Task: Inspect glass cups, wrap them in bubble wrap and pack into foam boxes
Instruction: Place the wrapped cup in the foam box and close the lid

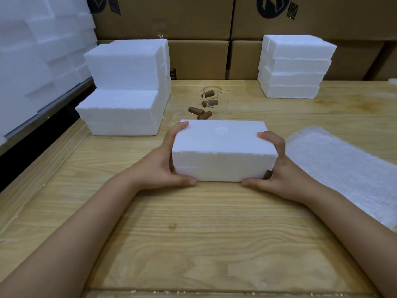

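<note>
Foam box (221, 147): it is sitting on the wooden table (204, 233) dead centre, straight out at 12 o'clock from the person, long side facing them; a seam is running along the near face, so lid and base are looking closed together.
Left hand (163, 166): it is wrapping the box's 9 o'clock end, fingers curling up over the far top corner and thumb lying along the near bottom edge, so it is gripping the box firmly.
Right hand (279, 168): it is mirroring that at the 3 o'clock end, fingers hooking over the top edge and thumb pressing low on the near face.
Glass cups (223, 108): they are lying unwrapped just beyond the box at 12 o'clock, with brown stoppers (196, 110) among them.
Bubble wrap (343, 168): a sheet is lying flat at 3 o'clock, near the right wrist.
Foam stacks: one is standing at 10 o'clock (122, 93), another at 1 o'clock (294, 67).
Step, as I am reading it: the person is either seating the lid or getting ready to lift it; what is inside, I cannot tell.
Doing it well: squeezing evenly from both ends, keeping the base flat on the table, and avoiding digging fingertips into the crumbly foam edges.
</note>
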### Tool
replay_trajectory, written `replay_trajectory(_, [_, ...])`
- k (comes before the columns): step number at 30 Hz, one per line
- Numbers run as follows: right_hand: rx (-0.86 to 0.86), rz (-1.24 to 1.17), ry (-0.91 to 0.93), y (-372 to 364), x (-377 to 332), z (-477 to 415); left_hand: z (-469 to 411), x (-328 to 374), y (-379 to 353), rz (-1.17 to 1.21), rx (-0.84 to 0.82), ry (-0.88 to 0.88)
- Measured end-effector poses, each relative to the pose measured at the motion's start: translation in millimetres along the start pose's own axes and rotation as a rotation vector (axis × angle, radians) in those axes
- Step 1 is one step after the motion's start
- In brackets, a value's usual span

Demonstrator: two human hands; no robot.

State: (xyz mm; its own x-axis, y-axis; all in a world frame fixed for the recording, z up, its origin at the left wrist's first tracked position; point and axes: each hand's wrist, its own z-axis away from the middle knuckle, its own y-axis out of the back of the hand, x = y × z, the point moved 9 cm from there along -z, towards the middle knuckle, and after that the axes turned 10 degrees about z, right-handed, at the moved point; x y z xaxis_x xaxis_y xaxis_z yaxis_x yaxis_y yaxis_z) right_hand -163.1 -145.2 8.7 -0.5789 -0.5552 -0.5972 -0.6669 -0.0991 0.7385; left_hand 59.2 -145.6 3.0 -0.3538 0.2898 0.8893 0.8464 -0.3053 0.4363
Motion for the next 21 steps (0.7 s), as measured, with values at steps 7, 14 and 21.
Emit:
replay_trajectory(7, [-0.052,-0.08,-0.062,-1,1,-3,0,-3,5,0.06,0.072,-0.013])
replay_trajectory(14, [-0.038,-0.321,-0.122,13,0,-10,1,6,10,0.215,0.121,-0.006])
replay_trajectory(21, [-0.137,-0.475,-0.19,20,-7,-10,-1,23,8,0.29,0.151,-0.014])
